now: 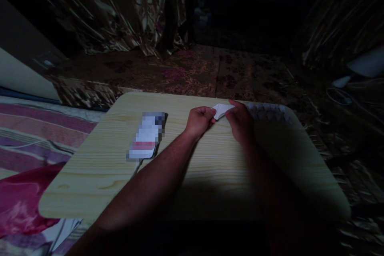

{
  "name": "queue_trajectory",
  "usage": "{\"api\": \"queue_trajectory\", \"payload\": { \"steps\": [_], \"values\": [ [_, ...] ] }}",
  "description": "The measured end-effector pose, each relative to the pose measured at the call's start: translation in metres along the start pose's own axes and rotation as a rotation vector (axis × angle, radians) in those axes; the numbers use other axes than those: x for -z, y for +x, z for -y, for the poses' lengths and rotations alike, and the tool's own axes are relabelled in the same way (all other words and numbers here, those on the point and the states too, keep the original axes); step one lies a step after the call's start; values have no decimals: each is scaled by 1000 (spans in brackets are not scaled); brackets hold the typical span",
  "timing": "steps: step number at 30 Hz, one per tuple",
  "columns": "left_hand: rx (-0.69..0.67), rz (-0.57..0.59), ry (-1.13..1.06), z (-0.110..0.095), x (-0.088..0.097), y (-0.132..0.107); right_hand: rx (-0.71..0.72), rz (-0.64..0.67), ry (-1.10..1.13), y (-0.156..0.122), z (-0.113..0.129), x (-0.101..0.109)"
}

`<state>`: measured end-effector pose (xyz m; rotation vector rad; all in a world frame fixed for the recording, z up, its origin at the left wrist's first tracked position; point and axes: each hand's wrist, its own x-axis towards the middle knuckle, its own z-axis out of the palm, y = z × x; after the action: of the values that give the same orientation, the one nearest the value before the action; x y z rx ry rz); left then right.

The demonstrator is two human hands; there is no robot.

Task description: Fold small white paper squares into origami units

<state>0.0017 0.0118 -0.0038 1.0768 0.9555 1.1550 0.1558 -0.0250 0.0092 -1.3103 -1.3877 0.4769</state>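
A small piece of folded white paper (222,110) is held up over the far part of the wooden table (105,176). My left hand (198,122) pinches its left end between thumb and fingers. At the paper's right end, my right hand (241,122) has its thumb and index finger closed on it, the index finger along the upper edge. Just right of my right hand, several small pale folded paper pieces (268,111) stand in rows near the table's far edge. They are dim, and their exact shape is hard to make out.
A phone (147,136), its screen blurred out, lies left of my left arm with a cable (137,168) at its lower end. Behind the table are a patterned cloth-covered ledge (186,68) and curtains (135,8). A striped bed cover (39,124) is at left, a lamp (367,64) at right.
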Motion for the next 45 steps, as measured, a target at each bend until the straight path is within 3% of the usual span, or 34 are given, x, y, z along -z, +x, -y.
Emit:
{"api": "queue_trajectory", "payload": {
  "steps": [18,23,30,37,45],
  "values": [
    [17,46,-12,-2,1,-1,8,30,27,-1,-2,-2],
    [-33,17,48,-2,-1,-2,-7,21,9,-1,-1,-1],
    [-170,107,284,1,-2,-3,-28,0,-87,0,-2,-1],
    [-210,143,211,5,-4,-2,-45,-53,-164,2,-11,-2],
    [-271,53,293,7,-3,-4,-54,-36,-128,2,-11,-2]
  ]
}}
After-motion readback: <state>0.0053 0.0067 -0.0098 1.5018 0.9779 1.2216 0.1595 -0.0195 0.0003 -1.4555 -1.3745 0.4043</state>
